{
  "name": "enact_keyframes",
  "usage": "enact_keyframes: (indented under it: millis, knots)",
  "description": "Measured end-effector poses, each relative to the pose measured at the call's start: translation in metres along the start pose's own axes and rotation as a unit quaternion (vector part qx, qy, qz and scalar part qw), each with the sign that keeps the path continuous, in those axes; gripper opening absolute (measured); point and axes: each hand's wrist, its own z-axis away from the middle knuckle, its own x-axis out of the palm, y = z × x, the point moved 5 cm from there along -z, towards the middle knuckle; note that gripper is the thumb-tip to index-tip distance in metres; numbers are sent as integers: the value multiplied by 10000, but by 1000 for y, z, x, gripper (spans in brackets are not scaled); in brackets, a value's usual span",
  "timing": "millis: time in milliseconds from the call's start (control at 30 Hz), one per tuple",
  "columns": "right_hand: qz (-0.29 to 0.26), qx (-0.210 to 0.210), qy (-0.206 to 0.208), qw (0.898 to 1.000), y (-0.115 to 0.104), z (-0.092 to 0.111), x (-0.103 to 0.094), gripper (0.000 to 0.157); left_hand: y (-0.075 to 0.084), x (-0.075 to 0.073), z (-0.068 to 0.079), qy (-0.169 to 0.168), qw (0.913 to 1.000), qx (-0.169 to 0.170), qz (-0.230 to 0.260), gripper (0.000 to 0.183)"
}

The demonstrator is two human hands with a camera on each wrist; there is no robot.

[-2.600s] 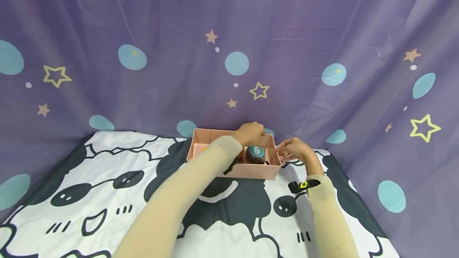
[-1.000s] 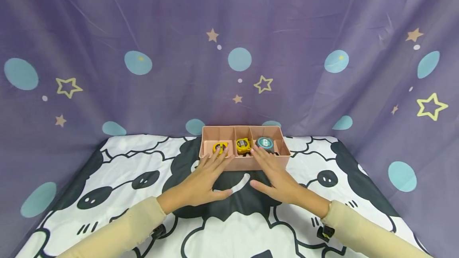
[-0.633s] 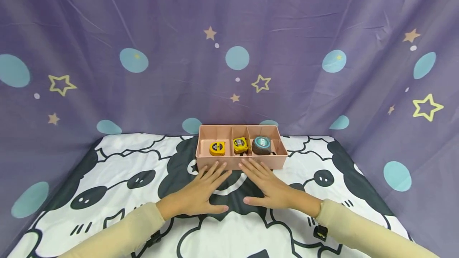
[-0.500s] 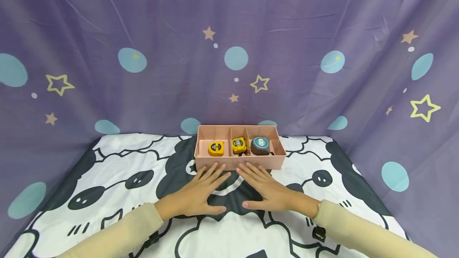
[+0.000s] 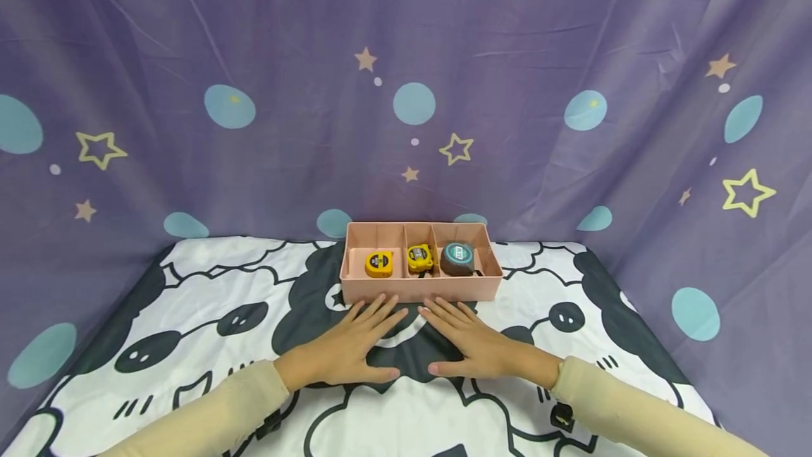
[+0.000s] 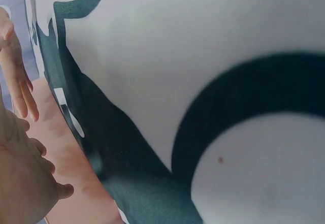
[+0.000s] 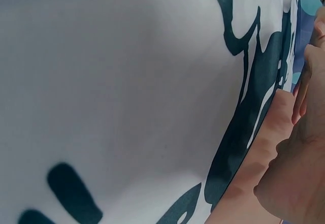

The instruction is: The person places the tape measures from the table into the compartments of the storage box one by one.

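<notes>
In the head view a pink divided box (image 5: 419, 290) stands at the back of the cloth, split into three compartments. A small yellow tape measure (image 5: 378, 265) lies in its left compartment. Another yellow tape measure (image 5: 419, 258) sits in the narrow middle one, and a larger grey tape measure (image 5: 457, 259) with a teal label fills part of the right one. My left hand (image 5: 349, 345) is spread palm down in front of the box, fingertips near its front wall. My right hand (image 5: 478, 344) mirrors it on the other side. Both hold nothing.
A cartoon-print cloth (image 5: 393, 415) in black and white covers the table. Behind the box hangs a purple curtain (image 5: 304, 90) with stars and blue dots. Dark wrist cameras show under both sleeves (image 5: 216, 400).
Earlier the left hand reached into the box and the right hand touched its right end. Both hands then came back over the front wall and now lie spread before it.
</notes>
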Motion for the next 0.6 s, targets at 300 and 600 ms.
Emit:
enact_keyframes:
  millis: [300, 600]
  knots:
    - [23, 12, 19, 10000, 0, 0, 0, 90, 3, 2, 0, 21, 9999, 70, 120, 95]
    - [-7, 17, -22, 10000, 0, -1, -3, 91, 5, 3, 0, -55, 9999, 54, 148, 96]
